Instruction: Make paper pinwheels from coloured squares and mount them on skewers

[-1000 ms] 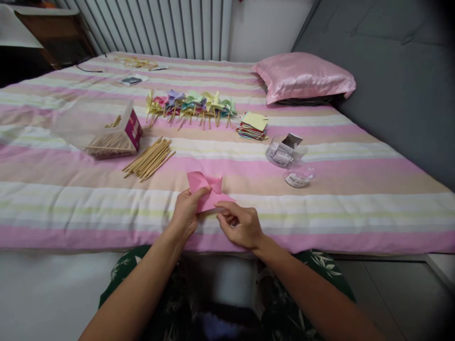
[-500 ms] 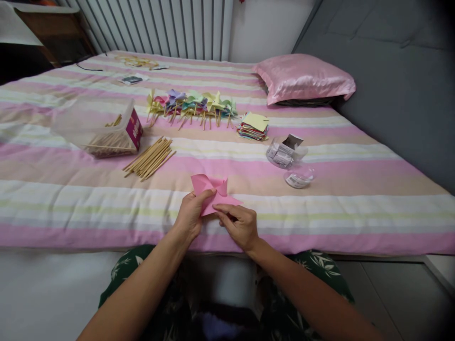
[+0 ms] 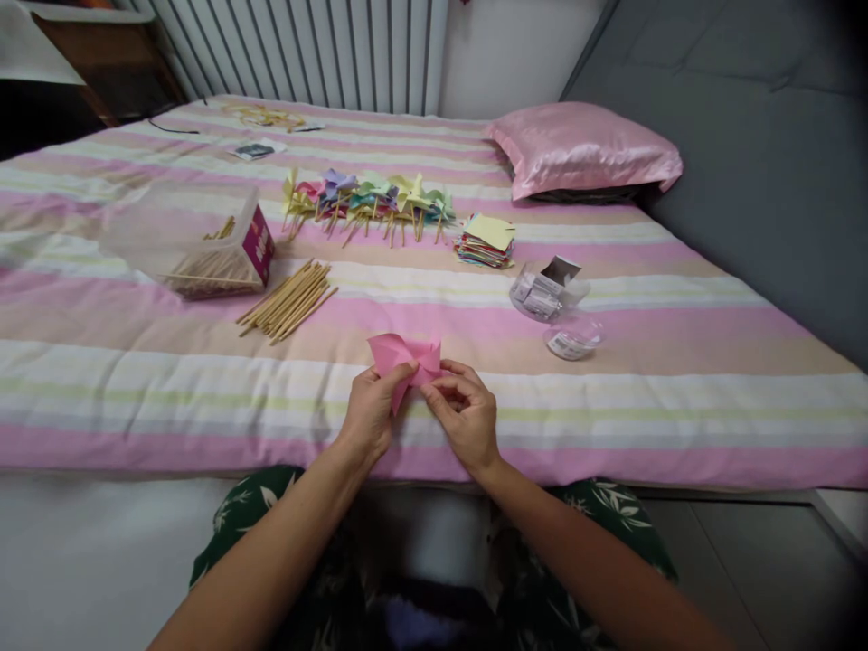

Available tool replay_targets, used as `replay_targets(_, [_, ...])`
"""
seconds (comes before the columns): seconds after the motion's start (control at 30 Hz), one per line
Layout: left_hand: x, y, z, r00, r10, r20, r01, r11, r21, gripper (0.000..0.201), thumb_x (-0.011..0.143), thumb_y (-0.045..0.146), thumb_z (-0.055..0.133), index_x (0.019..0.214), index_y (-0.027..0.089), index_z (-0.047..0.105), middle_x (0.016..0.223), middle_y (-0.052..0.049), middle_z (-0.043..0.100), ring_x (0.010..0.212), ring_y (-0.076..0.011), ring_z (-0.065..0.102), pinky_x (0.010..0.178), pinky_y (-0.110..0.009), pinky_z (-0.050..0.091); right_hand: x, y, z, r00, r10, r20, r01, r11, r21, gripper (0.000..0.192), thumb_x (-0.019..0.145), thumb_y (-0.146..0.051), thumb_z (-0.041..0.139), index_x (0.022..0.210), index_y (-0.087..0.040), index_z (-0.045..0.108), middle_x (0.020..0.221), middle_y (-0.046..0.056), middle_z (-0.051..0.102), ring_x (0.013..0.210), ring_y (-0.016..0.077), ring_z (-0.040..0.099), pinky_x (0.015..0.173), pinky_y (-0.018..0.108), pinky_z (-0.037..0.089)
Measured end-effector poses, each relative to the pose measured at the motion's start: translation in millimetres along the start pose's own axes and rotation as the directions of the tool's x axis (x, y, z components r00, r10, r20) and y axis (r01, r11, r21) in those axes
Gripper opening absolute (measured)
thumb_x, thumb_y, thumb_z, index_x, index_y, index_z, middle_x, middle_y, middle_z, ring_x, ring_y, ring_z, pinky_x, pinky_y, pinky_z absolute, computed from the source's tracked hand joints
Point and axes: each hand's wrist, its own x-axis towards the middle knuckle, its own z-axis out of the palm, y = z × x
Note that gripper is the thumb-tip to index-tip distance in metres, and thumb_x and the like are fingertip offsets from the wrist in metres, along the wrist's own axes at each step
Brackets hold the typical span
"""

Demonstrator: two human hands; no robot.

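Both my forearms run up from the bottom edge and converge at the near edge of the bed [image 3: 203, 452]. My left hand [image 3: 370, 411] sits just over that edge, fingers curled, thumb pressed forward in a pinch. My right hand [image 3: 465, 411] is right beside it, almost touching, fingers bent inward, thumb and forefinger closed together. Both wrists are bare and slightly cocked upward.

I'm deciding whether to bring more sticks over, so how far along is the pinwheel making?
Done: a row of finished pinwheels lies on the bed. In hand: the left hand and right hand pinch a pink paper, partly folded, no stick on it. Left: a stack of coloured paper squares, a loose bundle of sticks, and more in the clear box.
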Motion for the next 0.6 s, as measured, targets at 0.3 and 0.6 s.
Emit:
replay_targets(0.3, [-2.7, -2.7, 2.9, 0.998, 0.067, 0.016, -0.068, 0.994, 0.09, 0.013, 0.057, 0.021, 0.074, 0.058, 0.013, 0.063, 0.053, 0.002, 0.057, 0.052, -0.0084, 0.048, 0.054, -0.021, 0.036, 5.1, 2.2, -1.6, 0.997, -0.005, -0.075, 0.001, 0.999, -0.054, 0.018, 0.074, -0.035, 0.064, 0.069, -0.019, 0.066, 0.102, 0.01, 0.062, 0.097, 0.0213, 0.061, 0.071, 0.03, 0.054])
replay_targets(0.6, [-5.9, -5.6, 4.8, 0.994, 0.103, 0.023, -0.106, 0.985, 0.139, 0.017, 0.058, 0.024, 0.073, 0.054, 0.014, 0.061, 0.049, 0.004, 0.053, 0.049, -0.0079, 0.044, 0.051, -0.022, 0.032, 6.5, 1.6, -1.8, 0.995, -0.005, -0.103, -0.002, 0.997, -0.073, 0.013, 0.072, -0.029, 0.064, 0.063, -0.019, 0.062, 0.095, 0.009, 0.064, 0.097, 0.0211, 0.06, 0.073, 0.03, 0.052])
